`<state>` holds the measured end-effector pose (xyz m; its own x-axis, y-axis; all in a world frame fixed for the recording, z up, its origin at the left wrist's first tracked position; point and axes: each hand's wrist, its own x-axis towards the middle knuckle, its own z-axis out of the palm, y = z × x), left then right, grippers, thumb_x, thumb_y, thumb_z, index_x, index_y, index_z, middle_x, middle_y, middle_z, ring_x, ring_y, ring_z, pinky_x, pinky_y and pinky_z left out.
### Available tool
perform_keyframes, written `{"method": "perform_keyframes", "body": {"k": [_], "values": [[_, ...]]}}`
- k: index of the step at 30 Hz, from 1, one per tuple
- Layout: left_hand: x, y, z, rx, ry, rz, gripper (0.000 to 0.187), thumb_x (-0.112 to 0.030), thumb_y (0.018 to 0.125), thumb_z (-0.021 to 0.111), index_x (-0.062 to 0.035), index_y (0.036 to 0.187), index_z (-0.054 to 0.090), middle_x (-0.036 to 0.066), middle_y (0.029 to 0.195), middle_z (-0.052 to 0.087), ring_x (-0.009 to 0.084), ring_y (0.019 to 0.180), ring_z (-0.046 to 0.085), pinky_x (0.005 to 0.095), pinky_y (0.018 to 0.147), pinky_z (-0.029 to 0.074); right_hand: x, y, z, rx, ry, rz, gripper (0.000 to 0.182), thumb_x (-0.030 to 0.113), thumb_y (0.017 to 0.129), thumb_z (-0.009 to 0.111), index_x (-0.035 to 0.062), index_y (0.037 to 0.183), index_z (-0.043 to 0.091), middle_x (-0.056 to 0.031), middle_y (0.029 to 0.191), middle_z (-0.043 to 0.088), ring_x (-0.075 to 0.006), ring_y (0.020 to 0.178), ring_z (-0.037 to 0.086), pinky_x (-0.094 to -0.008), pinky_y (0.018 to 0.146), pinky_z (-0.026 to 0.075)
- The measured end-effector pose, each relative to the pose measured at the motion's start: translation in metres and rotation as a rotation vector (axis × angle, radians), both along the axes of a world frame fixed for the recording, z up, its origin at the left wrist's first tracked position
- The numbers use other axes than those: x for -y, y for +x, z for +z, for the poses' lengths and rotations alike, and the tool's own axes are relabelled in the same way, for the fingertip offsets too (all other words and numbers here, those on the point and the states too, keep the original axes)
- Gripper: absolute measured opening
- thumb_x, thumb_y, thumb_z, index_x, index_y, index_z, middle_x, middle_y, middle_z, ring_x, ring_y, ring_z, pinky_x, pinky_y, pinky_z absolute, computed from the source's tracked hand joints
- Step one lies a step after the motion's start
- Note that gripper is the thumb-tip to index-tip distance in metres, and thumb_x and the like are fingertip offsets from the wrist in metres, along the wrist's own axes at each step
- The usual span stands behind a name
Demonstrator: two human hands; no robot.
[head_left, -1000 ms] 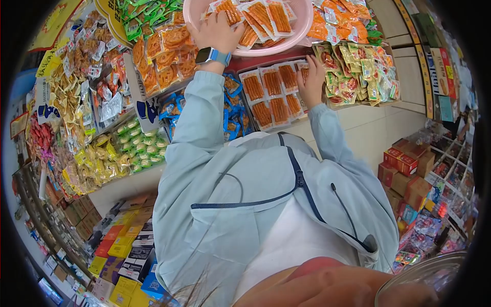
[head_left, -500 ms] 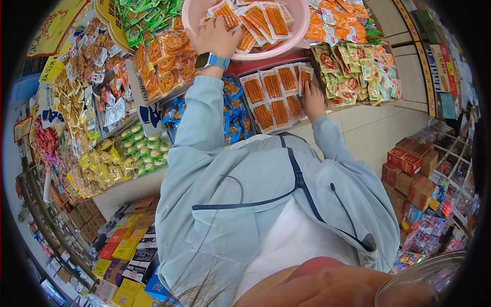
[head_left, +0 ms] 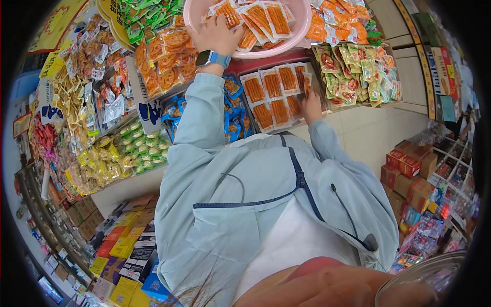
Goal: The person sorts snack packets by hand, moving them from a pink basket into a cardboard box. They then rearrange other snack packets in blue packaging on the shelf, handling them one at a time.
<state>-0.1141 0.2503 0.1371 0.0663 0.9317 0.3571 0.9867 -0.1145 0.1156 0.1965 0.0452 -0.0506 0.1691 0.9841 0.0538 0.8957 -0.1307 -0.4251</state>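
My left hand [head_left: 217,37], with a watch [head_left: 212,58] on its wrist, lies over the near left rim of a pink basin [head_left: 303,35]. Its fingers are spread and reach to the packets of orange-brown snack sticks [head_left: 258,21] piled inside. Below the basin, similar flat packets [head_left: 271,83] lie in rows in a tray. At the tray's right side my right hand [head_left: 311,106] pinches one snack packet [head_left: 307,81], which stands tilted on edge above the others. Part of that packet is hidden by the fingers.
Blue-wrapped snacks [head_left: 234,115] sit left of the tray, and tan packets [head_left: 353,77] fill a box at its right. Orange bags [head_left: 335,24] lie beyond the basin's right side. Stacked cartons [head_left: 409,161] stand on the floor at right; colourful boxes [head_left: 125,249] are at lower left.
My right hand has shifted slightly down and turned, and the packet in its fingers has tilted up from the row. My left hand stays at the basin in nearly the same pose.
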Motion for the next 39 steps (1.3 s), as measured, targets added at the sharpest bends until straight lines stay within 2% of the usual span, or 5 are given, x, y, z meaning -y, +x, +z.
{"method": "perform_keyframes", "body": {"k": [5,14,17,30,39], "values": [[0.0,-0.001,0.0,-0.013,0.004,-0.005,0.061,-0.057,0.084,0.052,-0.0128,0.125,0.057,0.008,0.125,0.061,0.0259,0.118,0.055,0.0701,0.103,0.017,-0.019,0.005,0.033,-0.387,0.063,-0.285,0.026,0.016,0.097,0.044,-0.0011,0.113,0.056,-0.0241,0.1,0.065,-0.0412,0.09,0.064,-0.0438,0.075,0.05],[-0.002,-0.001,-0.006,0.036,0.07,-0.033,0.058,-0.056,0.081,0.054,-0.0114,0.118,0.062,0.01,0.122,0.062,0.0316,0.109,0.061,0.0696,0.104,0.015,-0.113,-0.069,0.202,-0.547,0.688,0.243,0.041,0.012,0.095,0.046,0.0061,0.135,0.048,-0.0133,0.139,0.048,-0.0285,0.124,0.049,-0.0451,0.101,0.036],[-0.003,-0.001,-0.011,0.047,0.12,-0.031,0.057,-0.056,0.081,0.054,-0.0115,0.116,0.062,0.01,0.121,0.062,0.031,0.109,0.061,0.0696,0.104,0.015,-0.147,-0.087,0.195,0.31,0.376,0.421,0.045,0.029,0.095,0.051,0.0139,0.137,0.047,-0.0114,0.142,0.047,-0.0263,0.126,0.047,-0.0509,0.104,0.03],[0.0,-0.001,-0.002,0.034,-0.015,-0.008,0.061,-0.058,0.084,0.051,-0.0143,0.126,0.057,0.008,0.129,0.058,0.0265,0.118,0.056,0.07,0.104,0.015,-0.091,-0.075,0.126,-0.161,0.524,0.244,0.074,0.026,0.082,0.067,0.0064,0.144,0.033,-0.0238,0.15,0.024,-0.0386,0.135,0.027,-0.0519,0.107,0.023],[0.0,-0.001,-0.006,-0.002,-0.016,0.004,0.061,-0.058,0.084,0.05,-0.0141,0.127,0.056,0.008,0.128,0.06,0.027,0.117,0.057,0.0695,0.103,0.016,-0.031,-0.022,0.015,0.215,-0.179,0.131,0.084,0.014,0.073,0.068,0.0216,0.147,0.029,-0.0176,0.152,0.023,-0.0335,0.137,0.028,-0.057,0.106,0.027]]}}
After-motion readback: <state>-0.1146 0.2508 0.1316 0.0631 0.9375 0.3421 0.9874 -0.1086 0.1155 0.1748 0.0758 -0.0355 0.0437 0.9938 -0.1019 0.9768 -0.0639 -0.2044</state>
